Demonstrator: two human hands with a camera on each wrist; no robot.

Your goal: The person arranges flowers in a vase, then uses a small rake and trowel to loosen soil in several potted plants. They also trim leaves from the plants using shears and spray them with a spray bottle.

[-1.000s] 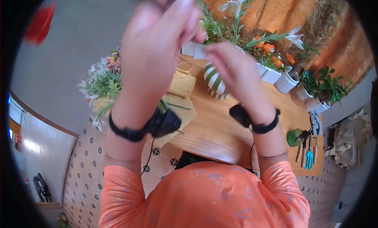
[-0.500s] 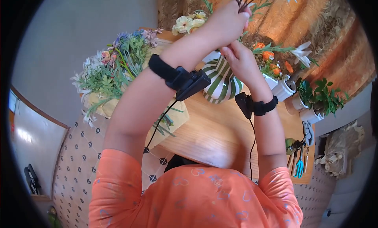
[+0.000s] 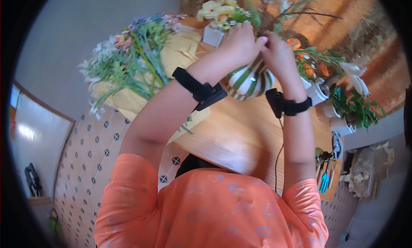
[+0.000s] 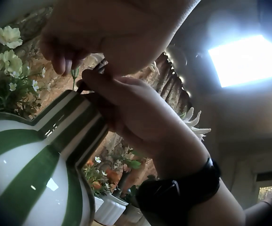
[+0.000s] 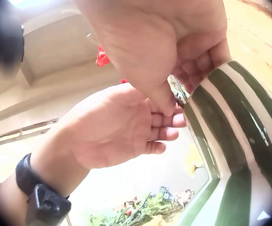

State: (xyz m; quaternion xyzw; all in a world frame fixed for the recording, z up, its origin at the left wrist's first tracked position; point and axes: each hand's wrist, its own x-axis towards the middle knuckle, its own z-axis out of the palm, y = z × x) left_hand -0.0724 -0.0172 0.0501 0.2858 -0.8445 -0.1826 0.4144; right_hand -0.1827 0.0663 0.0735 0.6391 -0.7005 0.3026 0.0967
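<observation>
A green-and-white striped vase [image 3: 249,81] stands on the table beneath both hands. At its mouth my right hand [image 3: 281,55] pinches dark brown flower stems [image 4: 81,86] between thumb and fingers. My left hand [image 3: 239,42] holds the same stems close beside it, thumb meeting the right hand, its other fingers loosely bent. A bare brown twig [image 3: 319,13] reaches out above the hands, and a red flower [image 5: 102,57] shows behind them in the right wrist view. White lilies [image 3: 354,76] on green stems lean to the right from the vase. The stems' lower ends are hidden.
Loose flowers [image 3: 137,63] lie on yellow wrapping paper [image 3: 178,55] at the left. Cream flowers [image 3: 219,12] in a white pot stand behind the vase. Potted plants [image 3: 349,102] line the right edge, with blue-handled scissors [image 3: 324,183] and tools near the front right corner.
My left hand has come from high on the left to the vase mouth, bringing the brown stems down beside the right hand. The red flower has swung away from the upper left.
</observation>
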